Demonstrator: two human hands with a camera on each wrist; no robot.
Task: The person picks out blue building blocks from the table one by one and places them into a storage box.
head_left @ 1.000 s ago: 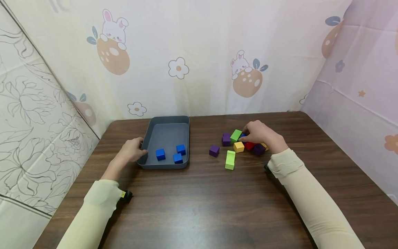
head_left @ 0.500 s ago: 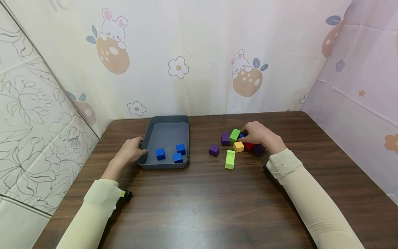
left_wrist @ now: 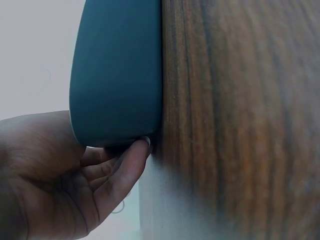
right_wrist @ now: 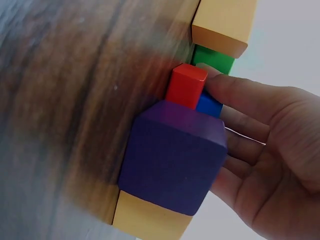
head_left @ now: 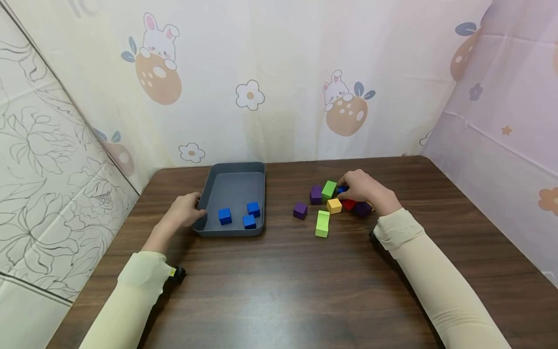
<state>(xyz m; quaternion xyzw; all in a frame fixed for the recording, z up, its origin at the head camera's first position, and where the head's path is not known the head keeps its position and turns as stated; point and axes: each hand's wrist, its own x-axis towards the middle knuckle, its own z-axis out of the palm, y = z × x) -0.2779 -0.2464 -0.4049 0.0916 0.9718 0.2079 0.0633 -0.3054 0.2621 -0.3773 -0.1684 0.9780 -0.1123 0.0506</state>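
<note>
My left hand (head_left: 185, 209) holds the near left corner of a dark grey tray (head_left: 237, 168); in the left wrist view its fingers curl against the tray wall (left_wrist: 117, 75). Three blue blocks, one of them a cube (head_left: 224, 216), lie in the tray's near half. At the back of a heap of coloured blocks, my right hand (head_left: 365, 186) pinches a blue block (head_left: 342, 190) between thumb and fingers. Most of that block is hidden by the hand and by a red block (right_wrist: 187, 85). A green block (head_left: 329, 189) sits just left of the fingertips.
Around the right hand lie a yellow block (head_left: 334, 206), dark purple blocks (head_left: 363, 209) and another purple pair (head_left: 316, 195). A single purple cube (head_left: 300, 210) and a light green piece (head_left: 322, 224) lie apart, nearer the tray. Patterned curtain (head_left: 287, 121) hangs behind the table (head_left: 270, 291).
The right hand has shifted slightly left among the blocks, and the green block beside its fingertips has moved a little left. The left hand and tray have stayed in place.
</note>
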